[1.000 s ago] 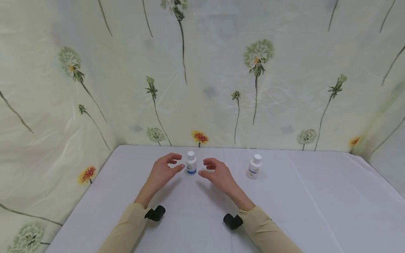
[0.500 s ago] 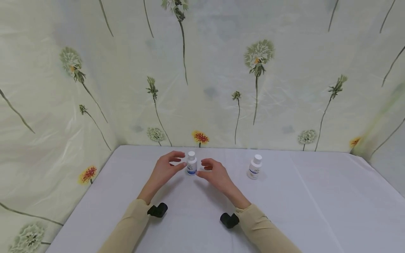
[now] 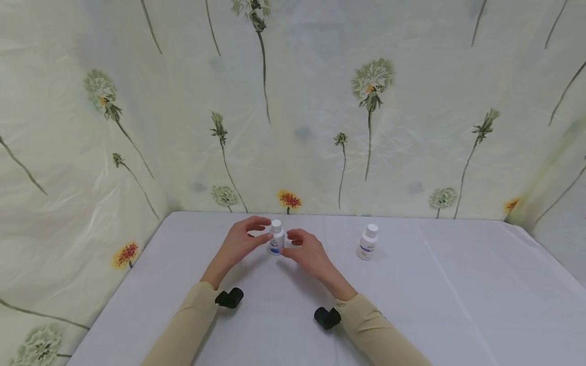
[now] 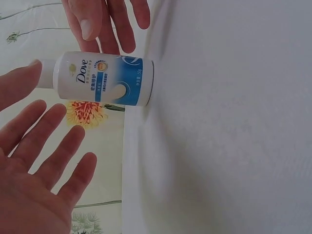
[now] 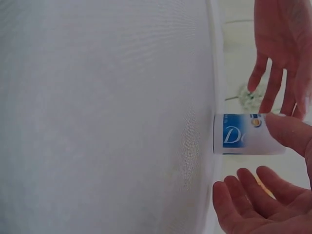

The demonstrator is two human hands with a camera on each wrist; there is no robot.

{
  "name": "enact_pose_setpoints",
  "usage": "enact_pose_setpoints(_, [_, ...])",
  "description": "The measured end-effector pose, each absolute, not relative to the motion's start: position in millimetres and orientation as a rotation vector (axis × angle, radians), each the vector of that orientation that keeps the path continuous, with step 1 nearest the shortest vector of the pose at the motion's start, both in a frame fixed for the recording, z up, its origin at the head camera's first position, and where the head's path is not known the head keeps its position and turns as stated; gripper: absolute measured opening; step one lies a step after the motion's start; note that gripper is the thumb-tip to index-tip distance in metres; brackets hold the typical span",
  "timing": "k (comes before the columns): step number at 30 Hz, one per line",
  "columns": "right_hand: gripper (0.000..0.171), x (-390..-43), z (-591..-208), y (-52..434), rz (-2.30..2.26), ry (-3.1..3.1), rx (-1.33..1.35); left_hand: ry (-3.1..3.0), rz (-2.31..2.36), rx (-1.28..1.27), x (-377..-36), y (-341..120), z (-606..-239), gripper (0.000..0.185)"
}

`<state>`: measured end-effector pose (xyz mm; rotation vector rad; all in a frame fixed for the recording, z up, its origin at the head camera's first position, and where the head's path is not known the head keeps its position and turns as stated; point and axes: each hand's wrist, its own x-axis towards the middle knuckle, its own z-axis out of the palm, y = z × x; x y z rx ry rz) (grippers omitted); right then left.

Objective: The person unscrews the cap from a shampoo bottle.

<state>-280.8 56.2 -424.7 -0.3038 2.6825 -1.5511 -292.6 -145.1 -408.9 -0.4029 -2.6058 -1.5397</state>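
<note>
A small white Dove bottle (image 3: 276,238) with a blue-based label and a white cap stands upright on the white-covered table. To its left is my left hand (image 3: 239,243), thumb and fingers spread apart. The left wrist view puts that thumb (image 4: 24,80) right at the cap of the bottle (image 4: 107,80). From the other side my right hand (image 3: 310,254) comes close, with thumb and fingers parted around the bottle's side. Its thumb (image 5: 290,129) overlaps the bottle (image 5: 251,139) in the right wrist view. Neither hand has its fingers curled round the bottle.
A second white bottle (image 3: 368,243) stands upright to the right of the hands. Behind the table (image 3: 435,295) hangs a flower-printed sheet (image 3: 302,101), which continues along the left side. Each sleeve has a black wrist camera (image 3: 230,298) strapped on.
Both hands have moved slightly inward, narrowing the gap on either side of the bottle. The two bottles have stayed where they were.
</note>
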Motion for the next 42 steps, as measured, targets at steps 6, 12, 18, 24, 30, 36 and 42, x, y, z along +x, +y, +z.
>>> enact_pose_setpoints(6, [0.049, -282.8, -425.7, 55.4, -1.563, 2.676, -0.304, -2.599, -1.558, -0.426, -297.5, -143.4, -409.6, 0.036])
enact_pose_setpoints(12, [0.049, -286.4, -426.6, 50.6, -1.603, 2.660, -0.346, -2.567, -1.566, -0.463, -301.2, -143.8, -409.0, 0.038])
enact_pose_setpoints(18, [0.048, -287.9, -425.8, 47.0, -1.619, 2.637, -0.361, -2.565, -1.594, -0.473, -303.5, -140.1, -408.9, 0.040])
enact_pose_setpoints(24, [0.046, -291.4, -428.3, 44.0, -1.634, 2.609, -0.407, -2.540, -1.611, -0.526, -306.3, -138.8, -407.2, 0.036])
enact_pose_setpoints(30, [0.043, -293.3, -428.7, 40.1, -1.637, 2.608, -0.436, -2.531, -1.625, -0.552, -307.3, -139.1, -404.7, 0.031])
enact_pose_setpoints(36, [0.039, -293.0, -427.7, 38.8, -1.638, 2.605, -0.457, -2.538, -1.641, -0.523, -308.2, -136.1, -404.7, 0.026])
enact_pose_setpoints(42, [0.038, -292.3, -427.2, 38.3, -1.630, 2.619, -0.464, -2.532, -1.640, -0.526, -307.9, -135.1, -405.0, 0.022])
